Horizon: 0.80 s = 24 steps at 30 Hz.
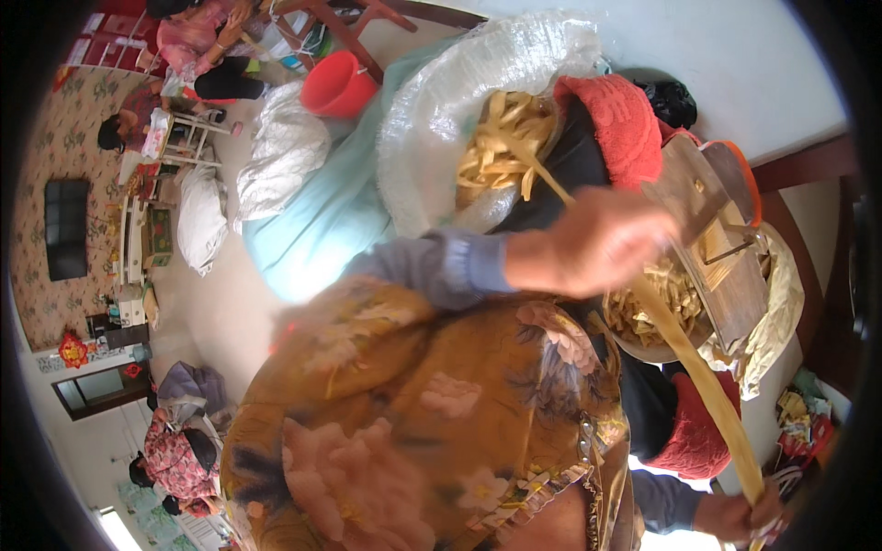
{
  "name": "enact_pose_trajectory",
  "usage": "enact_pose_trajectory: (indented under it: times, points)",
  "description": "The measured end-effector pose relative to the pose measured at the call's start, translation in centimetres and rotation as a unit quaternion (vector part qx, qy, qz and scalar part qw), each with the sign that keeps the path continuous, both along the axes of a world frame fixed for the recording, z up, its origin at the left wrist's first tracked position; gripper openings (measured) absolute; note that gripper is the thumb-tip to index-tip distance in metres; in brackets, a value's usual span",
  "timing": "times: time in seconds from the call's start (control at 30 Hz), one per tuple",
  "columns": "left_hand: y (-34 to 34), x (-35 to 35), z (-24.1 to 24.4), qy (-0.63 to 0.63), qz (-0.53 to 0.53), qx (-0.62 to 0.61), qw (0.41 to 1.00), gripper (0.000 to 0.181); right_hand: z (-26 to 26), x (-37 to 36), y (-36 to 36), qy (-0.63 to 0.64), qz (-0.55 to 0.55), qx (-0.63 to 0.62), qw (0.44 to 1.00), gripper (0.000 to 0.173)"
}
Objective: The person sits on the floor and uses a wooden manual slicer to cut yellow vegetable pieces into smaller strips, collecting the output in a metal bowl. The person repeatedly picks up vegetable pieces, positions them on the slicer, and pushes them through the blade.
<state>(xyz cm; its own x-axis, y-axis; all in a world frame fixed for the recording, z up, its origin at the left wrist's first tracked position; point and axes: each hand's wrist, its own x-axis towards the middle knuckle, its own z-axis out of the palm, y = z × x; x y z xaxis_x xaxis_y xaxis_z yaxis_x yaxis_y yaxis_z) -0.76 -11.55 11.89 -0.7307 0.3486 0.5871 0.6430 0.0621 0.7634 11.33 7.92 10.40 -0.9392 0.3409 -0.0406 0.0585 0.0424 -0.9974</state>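
Note:
My left hand (pixel 606 241), blurred, is closed around a long flat yellowish strip (pixel 710 386), perhaps plant material. One part runs from it towards a heap of similar strips (pixel 503 151) on clear plastic sheeting. The other part reaches my right hand (pixel 747 516), closed on it near the lower right rim. Beside my left hand, a round container (pixel 651 358) holds shorter brownish pieces (pixel 661 303). A wooden board (pixel 737 296) with a bent metal rod (pixel 729 253) lies partly over it. An orange-brown floral garment (pixel 413 413) covers my torso.
Red towels (pixel 613 124) lie over both my legs. A red bucket (pixel 337 84), white sacks (pixel 203 213) and pale green fabric (pixel 324 213) are on the upper left side. Several people (pixel 193 41) are farther off. A black bag (pixel 668 103) is by the white wall.

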Motion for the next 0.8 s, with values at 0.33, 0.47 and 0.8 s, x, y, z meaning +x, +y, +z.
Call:
enact_pose_trajectory:
  times: [0.33, 0.47, 0.8]
  points:
    - [3.7, 5.0, -1.4, -0.060, -0.284, -0.081, 0.954, 0.054, 3.7, 4.9, 0.2, -0.132, -0.152, -0.077, 0.976, 0.035]
    - [7.8, 4.8, -3.5, -0.316, -0.386, -0.042, 0.865, 0.043, -3.4, 3.8, -0.8, -0.234, 0.067, -0.191, 0.951, 0.025]
    - [9.0, -0.8, -2.5, -0.581, -0.301, 0.167, 0.738, 0.032, -5.9, 4.4, -2.4, -0.207, 0.134, -0.069, 0.967, 0.035]
